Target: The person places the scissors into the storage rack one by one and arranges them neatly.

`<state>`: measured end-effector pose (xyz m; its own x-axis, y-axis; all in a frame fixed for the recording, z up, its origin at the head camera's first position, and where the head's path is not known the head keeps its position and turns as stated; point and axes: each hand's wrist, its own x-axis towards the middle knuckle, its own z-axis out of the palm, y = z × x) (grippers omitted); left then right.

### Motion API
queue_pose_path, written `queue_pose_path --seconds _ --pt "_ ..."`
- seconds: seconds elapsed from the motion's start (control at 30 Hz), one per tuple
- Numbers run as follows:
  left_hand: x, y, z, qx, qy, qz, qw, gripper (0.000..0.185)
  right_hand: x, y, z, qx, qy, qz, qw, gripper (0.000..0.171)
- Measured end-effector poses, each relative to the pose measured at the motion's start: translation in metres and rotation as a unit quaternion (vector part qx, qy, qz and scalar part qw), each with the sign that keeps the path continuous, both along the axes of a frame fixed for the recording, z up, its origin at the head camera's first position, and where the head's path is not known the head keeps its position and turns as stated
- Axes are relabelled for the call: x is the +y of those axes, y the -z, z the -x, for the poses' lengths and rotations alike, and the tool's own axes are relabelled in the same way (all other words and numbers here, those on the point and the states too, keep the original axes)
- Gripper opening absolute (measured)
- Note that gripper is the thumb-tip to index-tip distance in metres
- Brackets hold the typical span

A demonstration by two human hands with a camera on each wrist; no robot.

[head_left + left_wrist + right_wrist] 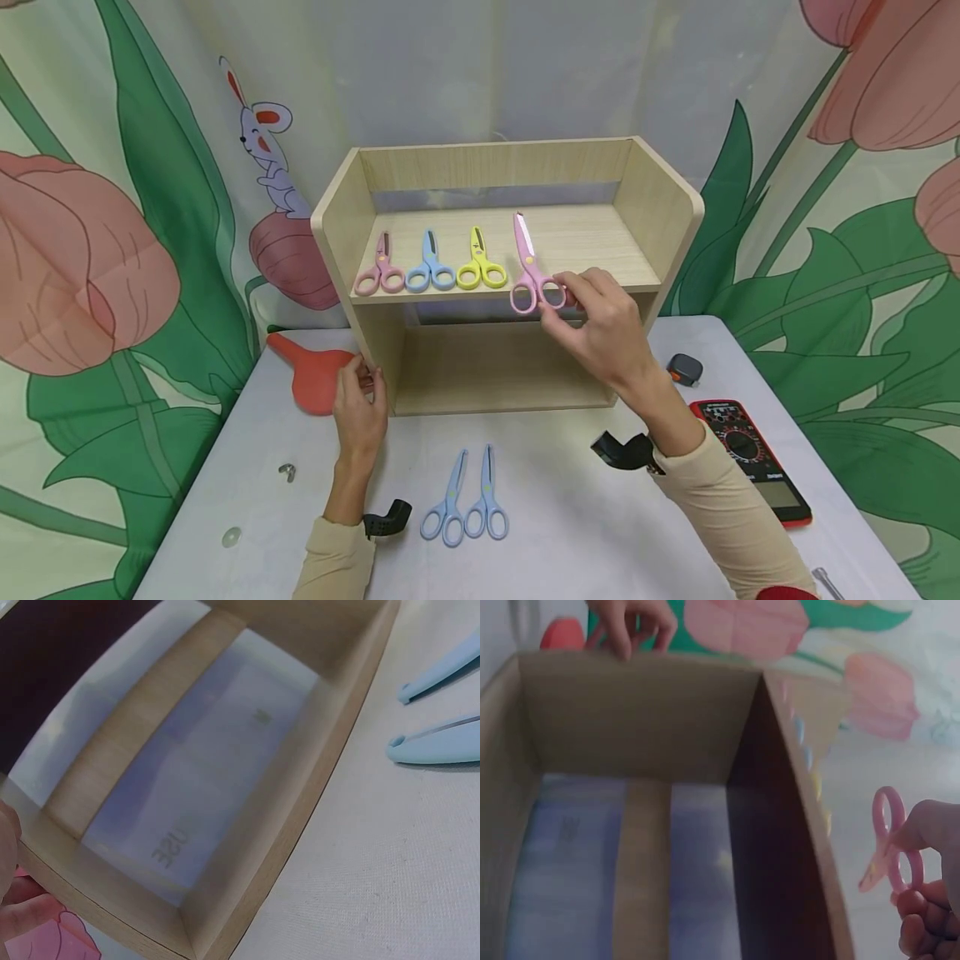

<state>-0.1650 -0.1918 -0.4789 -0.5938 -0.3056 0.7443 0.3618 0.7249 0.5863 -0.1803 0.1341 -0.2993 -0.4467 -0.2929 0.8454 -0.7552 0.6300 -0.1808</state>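
From the head view I see my right hand [600, 321] pinching the handle loops of the large pink scissors [529, 268] between thumb and fingertips; they lie on the upper shelf of the wooden shelf unit [660, 217], blades pointing toward the back, handles at the front edge. To their left on the same shelf sit small yellow scissors [480, 262], small blue scissors [430, 267] and small pink scissors [381, 270] in a row. My left hand [358, 408] grips the unit's lower left front edge, fingers curled around the side panel. On the white table [570, 533] near me lie two light-blue scissors [467, 500] side by side. A red multimeter [753, 458] sits to the right, and a red paddle-shaped thing [311, 375] is just beside my left hand.
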Motion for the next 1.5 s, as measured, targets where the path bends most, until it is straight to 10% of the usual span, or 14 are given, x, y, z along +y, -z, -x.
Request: queue_pose_path --seconds 0.3,0.8,1.2,1.5 --pt "0.002 0.002 -0.001 0.011 0.002 -0.002 0.9999 0.031 0.003 -0.006 0.032 -0.060 0.066 -0.016 0.996 0.028" --pt "0.001 0.001 -0.003 0.000 0.003 -0.005 1.0000 0.031 -0.006 -0.013 0.036 -0.164 0.084 -0.019 0.983 0.034" --pt "0.001 0.000 -0.002 -0.009 0.000 0.000 1.0000 0.032 -0.005 -0.003 0.022 -0.120 0.052 0.004 0.991 0.044" --pt "0.000 -0.001 -0.002 -0.023 -0.001 -0.003 0.9997 0.031 -0.012 0.048 -0.002 -0.052 0.007 -0.003 0.999 0.049"
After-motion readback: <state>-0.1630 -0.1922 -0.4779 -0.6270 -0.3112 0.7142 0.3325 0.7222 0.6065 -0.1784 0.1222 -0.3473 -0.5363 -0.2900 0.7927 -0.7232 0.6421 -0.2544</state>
